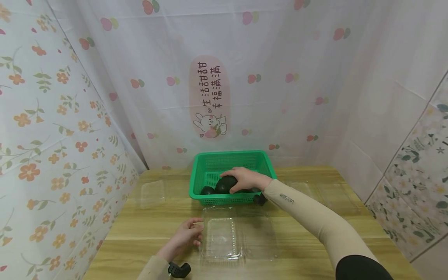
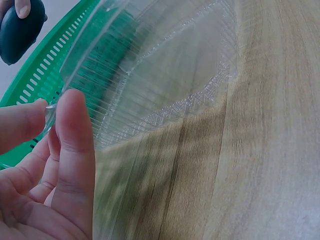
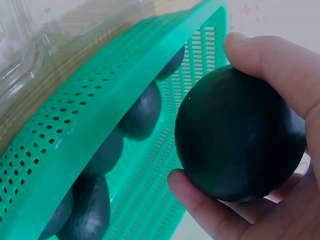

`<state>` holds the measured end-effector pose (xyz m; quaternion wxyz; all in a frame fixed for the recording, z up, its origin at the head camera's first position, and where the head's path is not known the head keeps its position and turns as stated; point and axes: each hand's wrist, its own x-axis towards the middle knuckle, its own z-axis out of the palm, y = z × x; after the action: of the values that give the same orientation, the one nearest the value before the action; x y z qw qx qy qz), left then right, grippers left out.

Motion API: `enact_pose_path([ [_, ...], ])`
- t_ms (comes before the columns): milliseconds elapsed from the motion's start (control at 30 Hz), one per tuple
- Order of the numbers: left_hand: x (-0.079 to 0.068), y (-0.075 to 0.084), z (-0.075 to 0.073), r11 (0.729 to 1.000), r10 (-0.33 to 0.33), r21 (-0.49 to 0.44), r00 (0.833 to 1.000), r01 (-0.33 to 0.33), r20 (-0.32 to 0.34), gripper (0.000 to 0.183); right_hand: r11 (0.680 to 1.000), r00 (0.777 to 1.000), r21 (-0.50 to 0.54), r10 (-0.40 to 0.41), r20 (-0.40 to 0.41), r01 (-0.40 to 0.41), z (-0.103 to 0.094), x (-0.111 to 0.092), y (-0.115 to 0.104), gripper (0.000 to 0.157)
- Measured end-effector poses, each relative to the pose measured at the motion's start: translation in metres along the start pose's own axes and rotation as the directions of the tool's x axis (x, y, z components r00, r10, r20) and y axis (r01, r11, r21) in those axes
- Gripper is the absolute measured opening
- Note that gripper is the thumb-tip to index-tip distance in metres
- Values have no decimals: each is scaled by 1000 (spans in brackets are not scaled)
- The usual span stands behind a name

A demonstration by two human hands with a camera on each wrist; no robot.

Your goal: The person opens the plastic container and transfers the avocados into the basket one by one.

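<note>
My right hand (image 1: 247, 179) grips a large dark avocado (image 1: 225, 185) just over the front part of the green plastic basket (image 1: 229, 197). In the right wrist view, thumb and fingers curl round this avocado (image 3: 240, 135), and several more avocados (image 3: 142, 112) lie inside along the basket's near wall. On the table in front of the basket, a clear plastic clamshell box (image 1: 220, 239) lies with its lid folded out to the right. My left hand (image 1: 184, 238) pinches the box's left rim between thumb and finger, as the left wrist view shows up close.
The wooden table (image 1: 119, 233) carries another clear plastic container (image 1: 152, 193) at the far left and more clear plastic (image 1: 336, 196) at the far right. Patterned cloth hangs (image 1: 168, 112) close behind the basket and along both sides.
</note>
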<state>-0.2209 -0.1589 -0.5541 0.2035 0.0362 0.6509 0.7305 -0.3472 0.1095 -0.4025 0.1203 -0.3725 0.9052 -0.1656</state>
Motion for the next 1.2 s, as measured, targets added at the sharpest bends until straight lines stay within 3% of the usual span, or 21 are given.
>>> enact_pose_path([
  [667,1,0,-2,1000,2,14,1000,-1,-23,45,996,996,22,83,-11,-83,3,23,30,66],
  [1200,1,-1,-1,1000,8,21,1000,-8,-13,44,991,991,48,130,-20,-129,0,27,38,65],
])
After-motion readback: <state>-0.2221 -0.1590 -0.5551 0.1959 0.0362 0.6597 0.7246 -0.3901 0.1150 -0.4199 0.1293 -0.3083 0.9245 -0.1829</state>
